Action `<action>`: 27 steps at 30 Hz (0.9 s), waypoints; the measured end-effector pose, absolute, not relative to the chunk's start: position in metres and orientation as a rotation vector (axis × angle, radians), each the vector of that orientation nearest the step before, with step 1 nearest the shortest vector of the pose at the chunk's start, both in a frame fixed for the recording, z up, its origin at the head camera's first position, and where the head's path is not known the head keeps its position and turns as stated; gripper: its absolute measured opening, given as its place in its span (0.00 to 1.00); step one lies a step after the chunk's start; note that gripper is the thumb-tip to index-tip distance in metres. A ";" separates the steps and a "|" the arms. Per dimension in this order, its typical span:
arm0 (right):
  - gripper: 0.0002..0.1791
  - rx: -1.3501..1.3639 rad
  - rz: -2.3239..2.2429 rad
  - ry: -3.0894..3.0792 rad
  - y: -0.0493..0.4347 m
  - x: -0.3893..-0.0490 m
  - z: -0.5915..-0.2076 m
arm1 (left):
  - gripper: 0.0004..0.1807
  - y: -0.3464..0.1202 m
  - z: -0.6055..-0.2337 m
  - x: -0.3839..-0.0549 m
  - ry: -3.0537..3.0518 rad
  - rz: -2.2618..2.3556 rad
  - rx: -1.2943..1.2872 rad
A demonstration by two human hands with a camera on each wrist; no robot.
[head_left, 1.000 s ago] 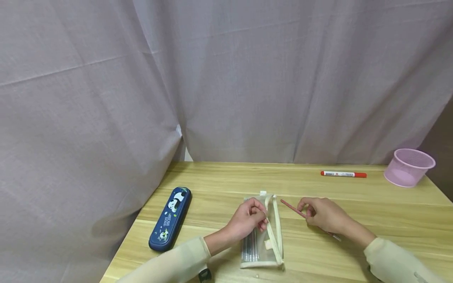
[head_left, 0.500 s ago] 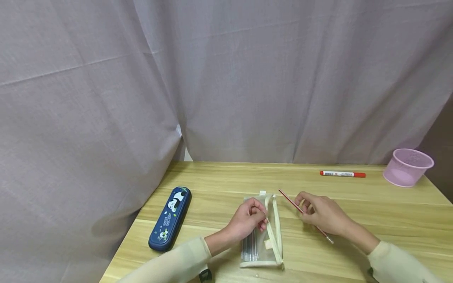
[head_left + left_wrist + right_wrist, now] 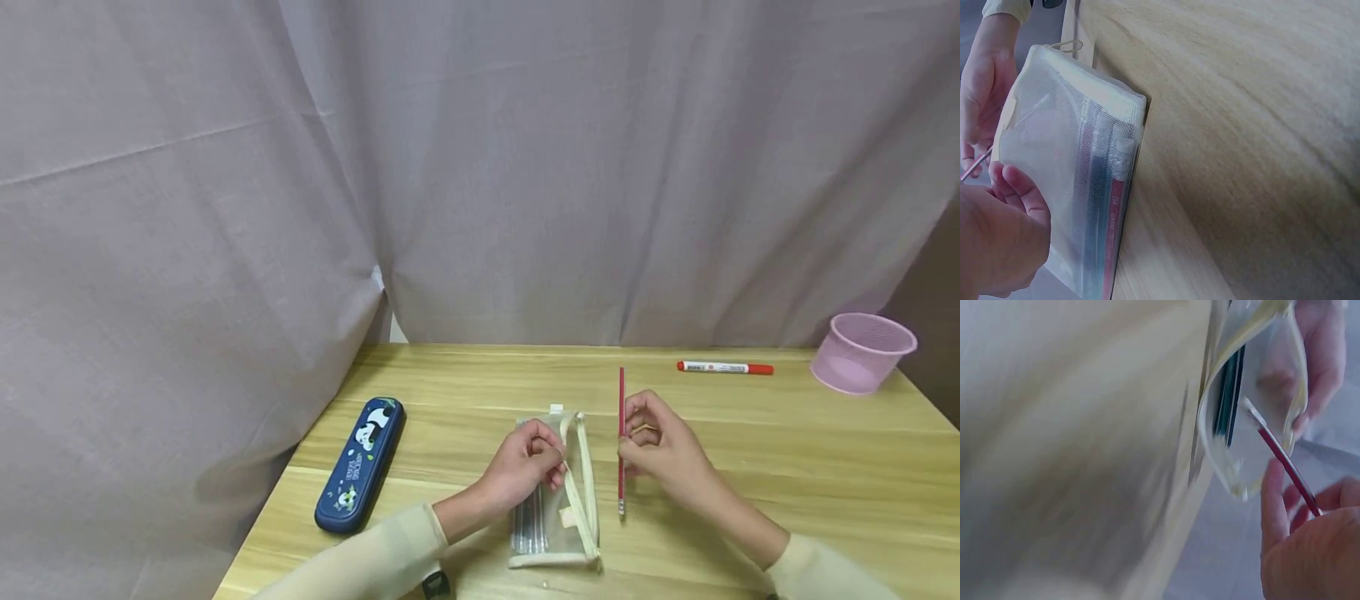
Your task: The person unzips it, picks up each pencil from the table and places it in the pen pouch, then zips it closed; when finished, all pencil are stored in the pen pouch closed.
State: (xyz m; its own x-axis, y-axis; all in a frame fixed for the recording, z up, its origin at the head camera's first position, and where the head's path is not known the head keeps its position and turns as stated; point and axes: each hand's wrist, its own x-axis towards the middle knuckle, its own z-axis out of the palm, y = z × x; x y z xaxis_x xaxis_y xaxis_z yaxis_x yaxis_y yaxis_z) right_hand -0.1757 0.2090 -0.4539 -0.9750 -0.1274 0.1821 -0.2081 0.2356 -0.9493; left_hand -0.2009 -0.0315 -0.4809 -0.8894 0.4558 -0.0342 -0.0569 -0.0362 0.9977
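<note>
A transparent pouch (image 3: 555, 537) with a cream zipper edge lies in front of me. My left hand (image 3: 521, 471) pinches one side of its mouth and holds it apart from the other side. Inside, the left wrist view shows several pencils (image 3: 1112, 212), one of them red with a metal eraser end. My right hand (image 3: 667, 446) pinches a red pencil (image 3: 622, 400) just right of the pouch, between thumb and fingers. From the right wrist, that pencil (image 3: 1285, 459) slants with its eraser end toward the gaping mouth (image 3: 1207, 419).
A navy pencil case (image 3: 362, 462) with panda pictures lies to the left on the wooden table (image 3: 465, 379). Toward the back right are a red-capped marker (image 3: 723, 367) and a pink mesh pen holder (image 3: 862, 354). A grey curtain (image 3: 510, 183) hangs behind the table.
The right hand has moved left and slightly away from me, turning the red pencil from a slant to nearly straight, beside the pouch. The left hand keeps its hold on the pouch edge.
</note>
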 end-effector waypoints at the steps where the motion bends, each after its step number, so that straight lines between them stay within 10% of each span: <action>1: 0.20 0.307 1.928 -2.378 0.206 -0.175 -0.454 | 0.06 -0.032 -0.481 -0.201 1.892 1.990 0.420; 27: 0.25 0.036 2.386 -2.458 0.165 -0.159 -0.481 | 0.05 -0.026 -0.481 -0.201 1.924 2.001 0.414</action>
